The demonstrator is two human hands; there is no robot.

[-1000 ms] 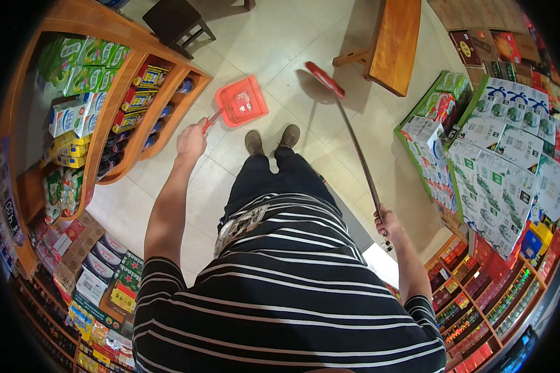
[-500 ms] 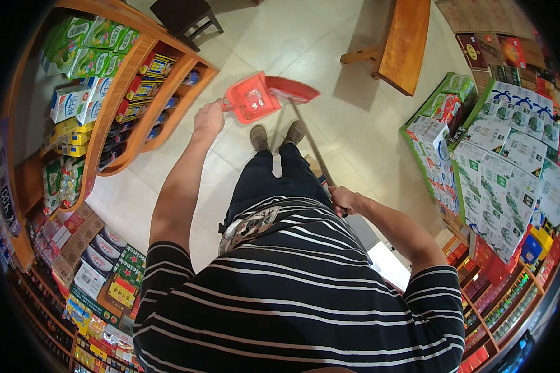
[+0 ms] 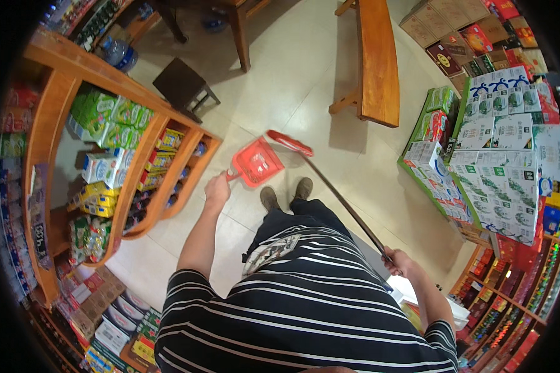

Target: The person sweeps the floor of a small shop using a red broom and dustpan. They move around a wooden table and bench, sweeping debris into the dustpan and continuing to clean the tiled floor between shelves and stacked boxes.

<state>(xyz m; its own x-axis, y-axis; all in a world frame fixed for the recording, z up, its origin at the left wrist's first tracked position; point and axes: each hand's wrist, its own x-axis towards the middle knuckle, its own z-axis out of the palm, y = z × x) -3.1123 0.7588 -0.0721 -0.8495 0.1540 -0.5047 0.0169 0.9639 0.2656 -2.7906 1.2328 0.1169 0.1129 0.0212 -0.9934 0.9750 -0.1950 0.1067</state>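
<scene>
My left hand (image 3: 217,189) is closed round the short handle of a red dustpan (image 3: 259,163), which is held low over the tiled floor in front of my shoes. In my right hand (image 3: 401,262) is the upper end of a broom's long dark handle (image 3: 345,204), gripped at my right side. The handle slants forward and left to the red broom head (image 3: 290,142). That head is beside the dustpan's upper right edge; whether the two touch, I cannot tell. A few small dark specks seem to lie in the pan.
A wooden shelf unit (image 3: 159,114) with packaged goods stands left. Ahead are a dark stool (image 3: 179,86) and a wooden table leg (image 3: 239,38). A wooden bench (image 3: 378,68) stands ahead to the right, near stacked cartons (image 3: 498,174). Pale floor tiles (image 3: 305,81) lie between them.
The broom head has swung from the dustpan's right side toward its far edge. My right hand has moved outward to the right. The view has shifted, showing more of the floor ahead.
</scene>
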